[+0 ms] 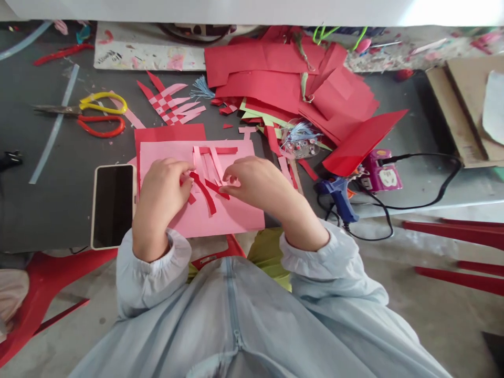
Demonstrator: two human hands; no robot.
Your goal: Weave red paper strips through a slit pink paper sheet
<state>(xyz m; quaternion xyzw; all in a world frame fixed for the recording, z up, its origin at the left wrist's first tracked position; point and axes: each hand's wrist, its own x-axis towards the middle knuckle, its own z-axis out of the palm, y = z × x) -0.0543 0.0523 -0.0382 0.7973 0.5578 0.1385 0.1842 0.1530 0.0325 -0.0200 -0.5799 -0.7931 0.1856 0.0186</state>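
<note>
On a pink paper sheet [236,220] lie several light pink paper strips [205,165], with a red strip [224,150] across their upper ends. My left hand [163,191] is closed at the left of these strips, its thumb and finger pinching the upper end of a curved red paper strip [207,197]. From the right, my right hand [260,181] pinches a shorter red paper strip [212,186] between thumb and fingers. Part of another red piece [191,199] shows beside my left fingers. Red paper [169,133] sticks out beneath the pink sheet's far edge.
Left of the sheet are a phone [113,207] and scissors [100,110]. Woven red-and-pink paper [169,102] lies beyond it. A pile of red paper [268,68] fills the back. At right are a blue glue gun [340,197], its cable and a purple power socket [381,170].
</note>
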